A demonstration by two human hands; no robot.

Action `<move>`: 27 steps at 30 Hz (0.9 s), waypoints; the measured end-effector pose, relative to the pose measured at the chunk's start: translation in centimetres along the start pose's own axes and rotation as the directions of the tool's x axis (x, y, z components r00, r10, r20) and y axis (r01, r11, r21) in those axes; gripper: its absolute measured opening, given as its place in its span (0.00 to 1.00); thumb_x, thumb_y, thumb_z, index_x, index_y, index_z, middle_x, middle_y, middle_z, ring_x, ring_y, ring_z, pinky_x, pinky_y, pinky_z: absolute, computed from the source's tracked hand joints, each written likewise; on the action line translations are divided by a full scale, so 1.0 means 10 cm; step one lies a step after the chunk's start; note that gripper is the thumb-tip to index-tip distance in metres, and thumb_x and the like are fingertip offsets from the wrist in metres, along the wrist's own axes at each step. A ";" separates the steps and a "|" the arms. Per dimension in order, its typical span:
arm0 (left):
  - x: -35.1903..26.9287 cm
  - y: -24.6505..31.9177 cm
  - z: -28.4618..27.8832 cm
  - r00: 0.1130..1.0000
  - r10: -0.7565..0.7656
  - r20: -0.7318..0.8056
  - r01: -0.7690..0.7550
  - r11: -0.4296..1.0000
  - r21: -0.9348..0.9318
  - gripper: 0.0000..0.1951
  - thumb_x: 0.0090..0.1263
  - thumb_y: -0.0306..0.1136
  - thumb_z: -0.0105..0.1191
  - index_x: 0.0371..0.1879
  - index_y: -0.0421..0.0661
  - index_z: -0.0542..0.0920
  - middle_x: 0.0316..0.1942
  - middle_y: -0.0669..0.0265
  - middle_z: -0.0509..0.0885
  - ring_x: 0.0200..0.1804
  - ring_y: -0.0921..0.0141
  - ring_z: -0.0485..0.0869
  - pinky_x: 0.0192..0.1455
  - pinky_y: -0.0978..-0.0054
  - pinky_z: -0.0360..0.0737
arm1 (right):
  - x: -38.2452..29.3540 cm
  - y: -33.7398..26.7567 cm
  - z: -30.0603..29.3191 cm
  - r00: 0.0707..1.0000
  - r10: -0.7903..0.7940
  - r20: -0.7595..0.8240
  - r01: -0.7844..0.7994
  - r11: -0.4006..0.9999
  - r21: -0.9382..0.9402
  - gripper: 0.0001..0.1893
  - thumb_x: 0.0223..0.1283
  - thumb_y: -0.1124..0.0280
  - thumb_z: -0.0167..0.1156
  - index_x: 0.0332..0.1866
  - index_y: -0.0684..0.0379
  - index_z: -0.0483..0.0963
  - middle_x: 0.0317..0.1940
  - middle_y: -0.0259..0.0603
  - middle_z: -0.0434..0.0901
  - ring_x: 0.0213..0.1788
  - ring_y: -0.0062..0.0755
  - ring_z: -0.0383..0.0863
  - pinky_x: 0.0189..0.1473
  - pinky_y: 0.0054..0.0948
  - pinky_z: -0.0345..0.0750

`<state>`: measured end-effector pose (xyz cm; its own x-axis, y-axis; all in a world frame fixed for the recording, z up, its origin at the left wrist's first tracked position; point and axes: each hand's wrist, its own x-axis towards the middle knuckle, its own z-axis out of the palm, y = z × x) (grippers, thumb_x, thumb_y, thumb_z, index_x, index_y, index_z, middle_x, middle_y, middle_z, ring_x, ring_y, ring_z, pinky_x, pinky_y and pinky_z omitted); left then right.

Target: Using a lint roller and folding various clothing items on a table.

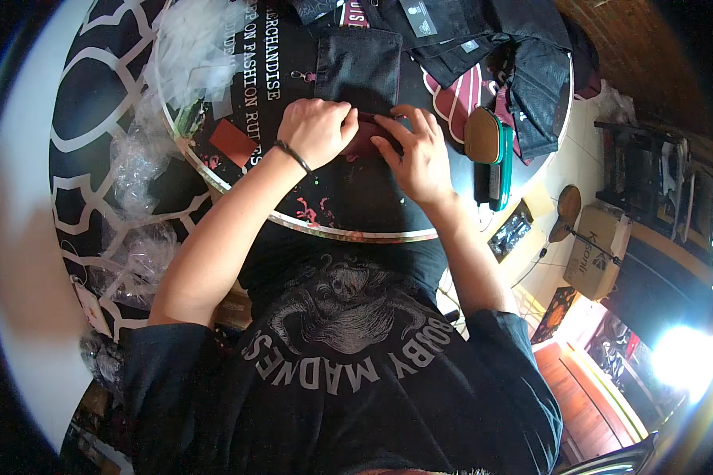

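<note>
A black fabric pouch [359, 65] lies flat on the dark round table, a small metal clip [303, 76] at its left side. Directly below it, a dark maroon piece of fabric [359, 145] spans the gap between my hands; whether it belongs to the pouch is unclear. My left hand [318, 132], with a dark bracelet at the wrist, has curled fingers and its thumb pinching the fabric's upper left edge. On the other side, my right hand [417, 151] touches the fabric with bent, spread fingertips. Shadow hides whether the right fingers grip it.
A teal tool with a tan oval pad [483, 135] lies right of my right hand. Folded black garments [535, 98] crowd the far right. Clear plastic bags [193, 47] heap at the left, near an orange-red card [234, 142]. The curved table edge [356, 236] runs before me.
</note>
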<state>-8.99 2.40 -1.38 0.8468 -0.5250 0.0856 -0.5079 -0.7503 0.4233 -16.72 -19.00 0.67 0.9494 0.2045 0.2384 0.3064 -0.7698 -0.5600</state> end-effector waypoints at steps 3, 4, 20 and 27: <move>0.15 -0.07 -0.02 0.998 0.001 0.066 0.003 0.999 -0.051 0.18 0.81 0.44 0.56 0.31 0.46 0.89 0.30 0.47 0.90 0.35 0.46 0.91 0.43 0.48 0.88 | -0.03 -0.10 0.08 0.998 0.019 -0.053 -0.023 0.997 -0.072 0.21 0.63 0.67 0.76 0.60 0.59 0.85 0.63 0.45 0.86 0.66 0.49 0.84 0.69 0.47 0.79; 0.21 -0.08 -0.04 0.989 -0.048 0.137 0.051 0.998 -0.023 0.18 0.82 0.46 0.57 0.33 0.47 0.91 0.32 0.47 0.91 0.37 0.46 0.91 0.44 0.48 0.88 | -0.06 -0.12 0.11 0.996 -0.056 -0.063 0.053 0.998 -0.045 0.22 0.60 0.68 0.76 0.61 0.58 0.85 0.63 0.44 0.86 0.67 0.49 0.84 0.71 0.47 0.79; -0.42 0.08 -0.07 0.925 0.132 -0.355 -0.139 0.990 0.006 0.07 0.76 0.35 0.66 0.37 0.46 0.86 0.43 0.63 0.88 0.47 0.56 0.88 0.50 0.57 0.85 | -0.10 -0.15 0.15 0.971 -0.237 0.019 0.238 0.964 -0.117 0.27 0.48 0.72 0.79 0.59 0.55 0.86 0.59 0.38 0.89 0.61 0.44 0.87 0.67 0.44 0.81; -0.57 0.08 0.10 0.908 0.076 -0.413 -0.119 0.990 -0.079 0.12 0.76 0.36 0.64 0.52 0.44 0.86 0.48 0.57 0.88 0.54 0.51 0.86 0.60 0.53 0.83 | 0.12 -0.07 0.07 0.965 -0.232 0.126 0.229 0.973 0.032 0.27 0.47 0.74 0.80 0.58 0.57 0.86 0.55 0.43 0.91 0.59 0.49 0.89 0.65 0.43 0.84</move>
<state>-14.39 4.45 -2.45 0.7950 -0.3676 0.4824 -0.5910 -0.6483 0.4800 -15.72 -17.83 0.78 0.8536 0.4517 0.2595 0.5179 -0.6827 -0.5154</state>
